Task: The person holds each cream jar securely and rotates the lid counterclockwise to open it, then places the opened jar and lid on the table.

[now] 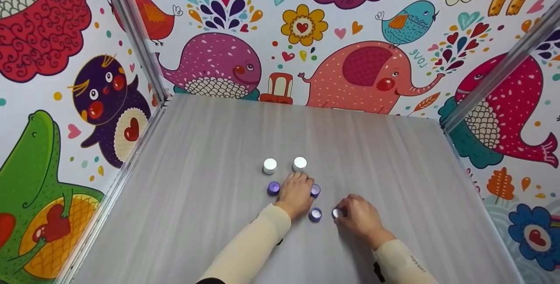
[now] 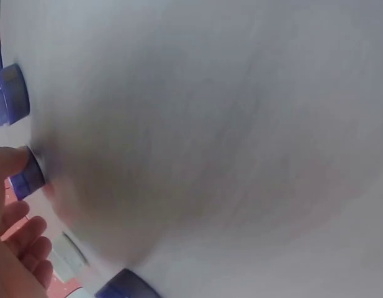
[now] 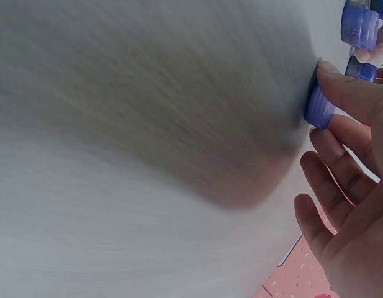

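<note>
My left hand (image 1: pixel 296 193) pinches a small round purple jar (image 1: pixel 315 190) between thumb and index finger; this jar (image 2: pixel 30 177) also shows in the left wrist view. The other left fingers are bent loosely beside it. My right hand (image 1: pixel 359 216) holds another small purple jar (image 1: pixel 336 213), pale on top, at the table surface. In the right wrist view, thumb and index finger grip this jar (image 3: pixel 319 104) by its edge, with the other fingers spread apart. Between the hands stands a purple jar with a pale centre (image 1: pixel 315 214).
A further purple jar (image 1: pixel 274 188) stands left of my left hand. Two white round containers, one at the left (image 1: pixel 270 166) and one at the right (image 1: pixel 299 164), stand farther back on the grey table (image 1: pixel 210 144). Cartoon-printed walls (image 1: pixel 271 21) enclose the table.
</note>
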`<action>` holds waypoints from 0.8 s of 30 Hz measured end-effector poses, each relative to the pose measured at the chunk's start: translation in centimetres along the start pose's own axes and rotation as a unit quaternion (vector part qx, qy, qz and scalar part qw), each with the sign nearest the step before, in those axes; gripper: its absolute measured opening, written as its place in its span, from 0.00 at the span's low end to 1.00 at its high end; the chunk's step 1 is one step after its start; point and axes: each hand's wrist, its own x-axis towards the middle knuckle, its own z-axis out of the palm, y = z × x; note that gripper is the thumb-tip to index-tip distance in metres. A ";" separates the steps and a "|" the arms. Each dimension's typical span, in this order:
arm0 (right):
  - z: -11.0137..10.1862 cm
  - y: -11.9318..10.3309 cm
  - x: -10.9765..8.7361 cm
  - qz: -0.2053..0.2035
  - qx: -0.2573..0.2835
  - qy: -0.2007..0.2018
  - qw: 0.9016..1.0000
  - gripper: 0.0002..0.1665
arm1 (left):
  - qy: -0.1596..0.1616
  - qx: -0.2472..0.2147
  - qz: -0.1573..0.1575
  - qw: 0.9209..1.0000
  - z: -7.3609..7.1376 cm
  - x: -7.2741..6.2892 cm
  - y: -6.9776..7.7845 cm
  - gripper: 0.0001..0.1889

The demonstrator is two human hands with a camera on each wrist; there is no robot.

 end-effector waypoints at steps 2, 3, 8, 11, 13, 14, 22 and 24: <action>0.0 0.0 0.0 -0.002 -0.001 0.000 1.000 0.15 | 0.001 -0.002 -0.002 1.000 0.1 0.1 0.0 0.20; 0.0 0.0 0.0 -0.003 -0.001 0.001 1.000 0.15 | 0.001 -0.005 -0.003 1.000 0.2 0.1 0.0 0.20; 0.0 0.1 -0.1 -0.008 -0.003 0.008 1.000 0.12 | 0.009 -0.026 -0.009 1.000 0.3 0.3 0.1 0.18; 0.0 0.1 -0.1 -0.007 -0.004 0.010 1.000 0.11 | 0.012 -0.033 -0.011 0.999 0.4 0.3 0.2 0.18; 0.0 0.1 -0.1 -0.007 -0.006 0.009 1.000 0.11 | 0.011 -0.031 -0.010 0.999 0.4 0.4 0.2 0.18; 0.0 0.1 -0.1 -0.005 -0.006 0.007 1.000 0.12 | 0.011 -0.030 -0.011 0.999 0.4 0.4 0.3 0.18; -0.1 -0.1 0.0 0.003 -0.006 -0.005 1.000 0.12 | 0.025 -0.038 -0.012 0.999 0.7 0.4 0.3 0.17; -0.1 -0.1 0.0 0.003 -0.004 -0.004 1.000 0.12 | 0.026 -0.039 -0.014 0.999 0.7 0.3 0.3 0.17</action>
